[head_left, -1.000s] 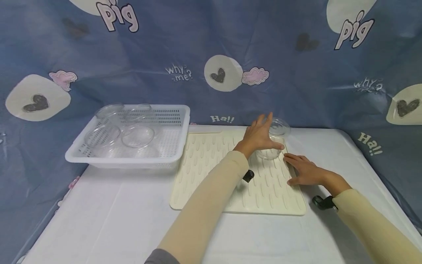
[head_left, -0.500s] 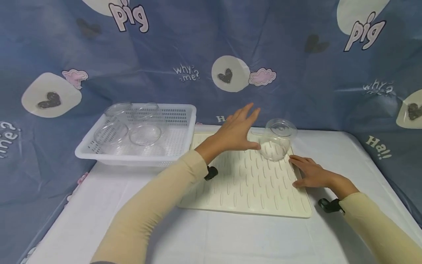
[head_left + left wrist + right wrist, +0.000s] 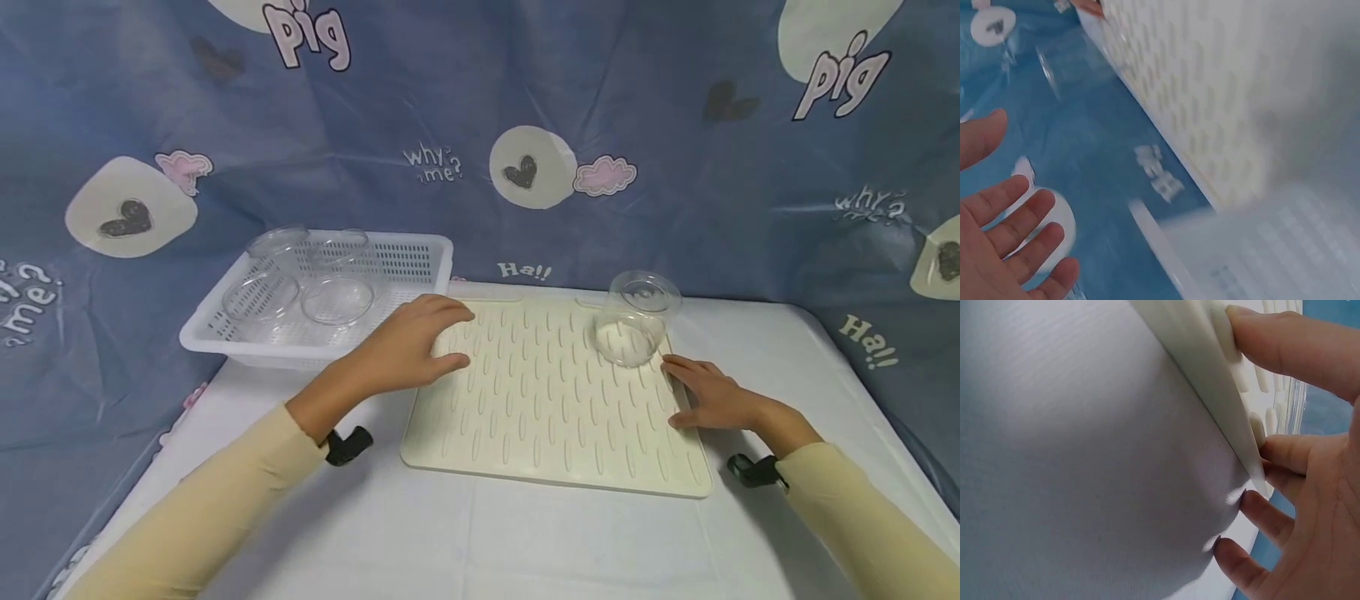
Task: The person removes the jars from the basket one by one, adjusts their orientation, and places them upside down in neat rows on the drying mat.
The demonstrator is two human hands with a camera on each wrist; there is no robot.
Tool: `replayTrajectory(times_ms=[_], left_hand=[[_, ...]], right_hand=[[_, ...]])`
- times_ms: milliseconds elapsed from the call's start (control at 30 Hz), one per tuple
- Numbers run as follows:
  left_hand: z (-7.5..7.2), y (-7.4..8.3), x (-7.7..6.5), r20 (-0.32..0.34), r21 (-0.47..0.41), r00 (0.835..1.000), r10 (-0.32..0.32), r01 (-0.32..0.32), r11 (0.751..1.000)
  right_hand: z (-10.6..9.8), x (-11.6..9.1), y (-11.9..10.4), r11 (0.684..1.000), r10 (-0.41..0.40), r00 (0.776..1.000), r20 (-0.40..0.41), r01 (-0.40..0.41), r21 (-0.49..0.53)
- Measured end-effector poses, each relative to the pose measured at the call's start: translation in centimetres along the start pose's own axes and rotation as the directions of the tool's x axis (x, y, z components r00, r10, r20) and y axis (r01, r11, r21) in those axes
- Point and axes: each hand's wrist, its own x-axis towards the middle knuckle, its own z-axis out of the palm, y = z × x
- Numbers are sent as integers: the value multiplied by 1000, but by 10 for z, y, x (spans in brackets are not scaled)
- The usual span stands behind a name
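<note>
My left hand hovers above the left side of the cream ridged mat, near the basket, with fingers spread and nothing held. In the left wrist view its palm and fingers show bare. My right hand rests at the mat's right edge. In the right wrist view its thumb lies on the mat's top, while some fingers touch the rim and others touch the white cloth. A clear cylindrical container stands on the mat's far right corner, apart from both hands.
A white slotted basket stands left of the mat, holding several similar clear containers. White cloth covers the table. A blue printed sheet hangs behind. Black wrist mounts hang under both wrists.
My left hand has let go of the clear container and moved left across the mat towards the basket. The container stays on the mat. My right hand keeps its place on the edge.
</note>
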Motion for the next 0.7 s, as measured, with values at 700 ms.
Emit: replayTrajectory(times_ms=[700], left_hand=[[-37,-118,-65,-84,150,942,-326,335,930]], right_hand=[[2,1,6,1000,-22,1000,-3,22,2]])
